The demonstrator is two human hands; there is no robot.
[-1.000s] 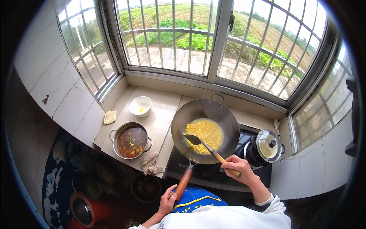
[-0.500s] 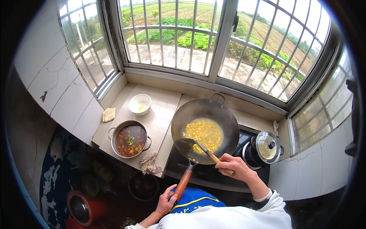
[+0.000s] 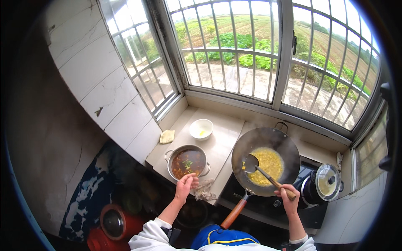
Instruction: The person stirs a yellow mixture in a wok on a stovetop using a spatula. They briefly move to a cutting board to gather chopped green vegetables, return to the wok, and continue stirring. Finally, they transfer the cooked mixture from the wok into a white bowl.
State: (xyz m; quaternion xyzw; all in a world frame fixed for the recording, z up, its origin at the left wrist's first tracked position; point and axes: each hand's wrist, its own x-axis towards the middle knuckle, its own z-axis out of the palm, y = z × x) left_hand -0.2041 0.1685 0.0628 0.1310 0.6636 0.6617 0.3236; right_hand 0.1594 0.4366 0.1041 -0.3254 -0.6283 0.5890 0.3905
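Observation:
My right hand [image 3: 287,191] grips a wooden-handled ladle [image 3: 263,172], whose dark head rests in yellow, lumpy food [image 3: 266,165] in a steaming wok [image 3: 243,142]. The wok's wooden handle [image 3: 234,213] is out of my grasp. My left hand [image 3: 186,185], fingers loosely curled and apart, is at the near edge of a two-handled steel pot [image 3: 188,160] of brown stew with chopped greens, just left of a crumpled rag [image 3: 204,191]; I see nothing held in it. Behind the pot stands a white bowl [image 3: 201,127] with some yellow liquid.
The wok sits on a black cooktop [image 3: 232,188], beside a lidded pot [image 3: 327,182]. A folded cloth [image 3: 167,137] lies by the tiled wall [image 3: 115,117]. Barred windows [image 3: 230,71] surround the counter [image 3: 224,119]. Red containers [image 3: 125,224] stand low at left.
My left hand has left the wok handle and moved up-left to the stew pot. My right hand still holds the ladle. The view has turned, shifting the counter rightward and down in the picture.

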